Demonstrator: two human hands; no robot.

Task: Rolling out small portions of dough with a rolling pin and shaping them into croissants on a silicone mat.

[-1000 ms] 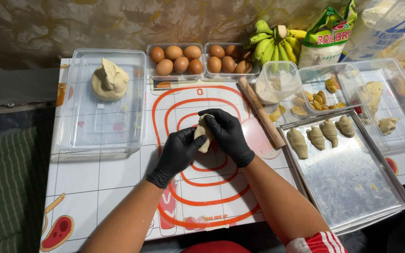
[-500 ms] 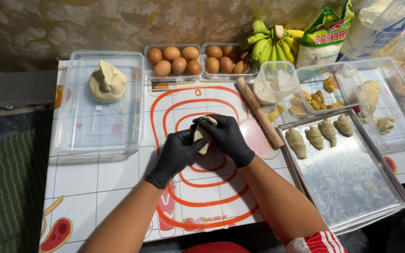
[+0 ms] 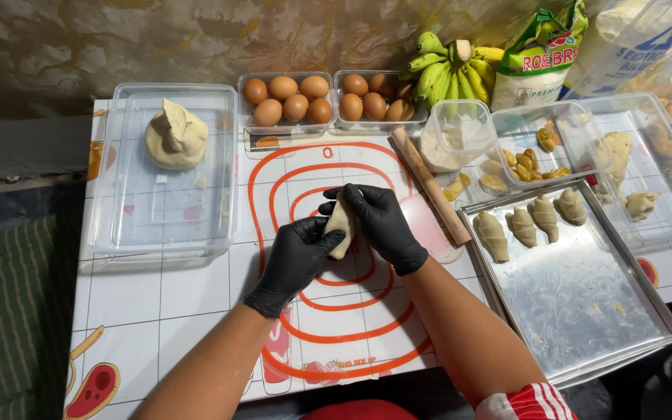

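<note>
The dough piece [image 3: 341, 225] sits between both hands above the middle of the silicone mat [image 3: 336, 327], which bears red rings and lies on the worktop [image 3: 157, 311]; all places below are told from that mat.

Far left of the mat stands a clear plastic tub [image 3: 161, 218] with a lump of pale dough [image 3: 175, 136] in its back corner. Behind the mat's back edge are two clear trays of brown eggs [image 3: 289, 99].

Over the mat's centre, the left hand [image 3: 295, 253], in a black glove, has its grip closed on the lower side of the dough piece, thumb and fingers pressed to it. The right hand [image 3: 383, 222], also gloved in black, has its grip folded over the top and far side of the same piece, so the dough shows only as a pale strip between the two gloves. Whether the piece touches the mat cannot be told.

Along the mat's right edge lies a wooden rolling pin [image 3: 432, 185], slanted. Behind it is a small clear tub of flour [image 3: 456, 136], and farther back a bunch of green and yellow bananas [image 3: 453, 66]. Right of the mat rests a metal baking tray [image 3: 577, 303] with four shaped pastries [image 3: 530, 222] in a row at its back end. Beyond the tray is a clear container with yellow filling pieces [image 3: 526, 159].
</note>
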